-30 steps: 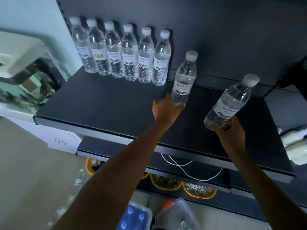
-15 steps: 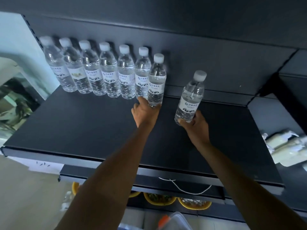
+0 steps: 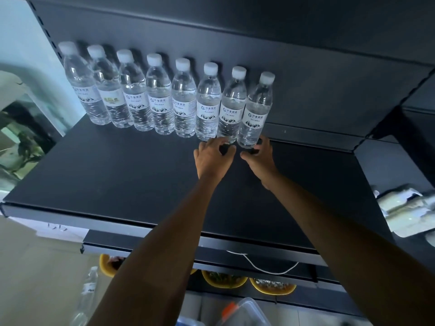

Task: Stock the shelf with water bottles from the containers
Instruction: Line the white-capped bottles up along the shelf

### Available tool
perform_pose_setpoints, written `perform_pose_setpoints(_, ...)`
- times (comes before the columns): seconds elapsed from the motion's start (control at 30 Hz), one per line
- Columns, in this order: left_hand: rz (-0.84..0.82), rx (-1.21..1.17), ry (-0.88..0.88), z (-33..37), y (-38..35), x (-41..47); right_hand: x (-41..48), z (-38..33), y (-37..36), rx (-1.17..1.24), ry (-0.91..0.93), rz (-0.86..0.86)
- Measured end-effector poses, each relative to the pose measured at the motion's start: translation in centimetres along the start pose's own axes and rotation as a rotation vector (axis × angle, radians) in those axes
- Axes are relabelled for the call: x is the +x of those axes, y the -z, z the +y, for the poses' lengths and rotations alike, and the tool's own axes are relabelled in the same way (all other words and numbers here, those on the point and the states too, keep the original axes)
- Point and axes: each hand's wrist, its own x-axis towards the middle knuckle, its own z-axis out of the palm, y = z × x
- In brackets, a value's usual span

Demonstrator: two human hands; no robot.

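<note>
Water bottles (image 3: 160, 102) line the shelf's (image 3: 117, 175) back edge, touching. My right grip (image 3: 260, 158) clamps the end bottle's (image 3: 255, 109) base to seat it flush; my left grip (image 3: 213, 158) curls at its neighbour (image 3: 231, 107), hold uncertain.

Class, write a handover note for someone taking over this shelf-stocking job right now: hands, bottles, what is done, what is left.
Left hand: curled at the foot of the seventh bottle; grip unclear.
Right hand: holds the foot of the eighth bottle.
Done: all eight stand in a row at the back of the shelf.
To do: let go and fetch more; there is bare shelf to the right.
</note>
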Motion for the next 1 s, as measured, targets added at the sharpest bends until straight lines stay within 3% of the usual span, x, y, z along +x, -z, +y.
perform_pose_setpoints(0.4,-0.034,0.03,0.001,0.3,-0.2,0.0,-0.5,-0.4,2.0,0.016,-0.042,-0.158)
perform_pose_setpoints(0.67,-0.11,-0.109,0.003,0.4,0.4,-1.2,-8.1,0.0,3.8,0.052,-0.012,-0.162)
perform_pose_setpoints(1.0,-0.189,-0.35,-0.105,4.3,-0.2,-13.5,-17.9,3.0,6.8,0.115,0.07,-0.093)
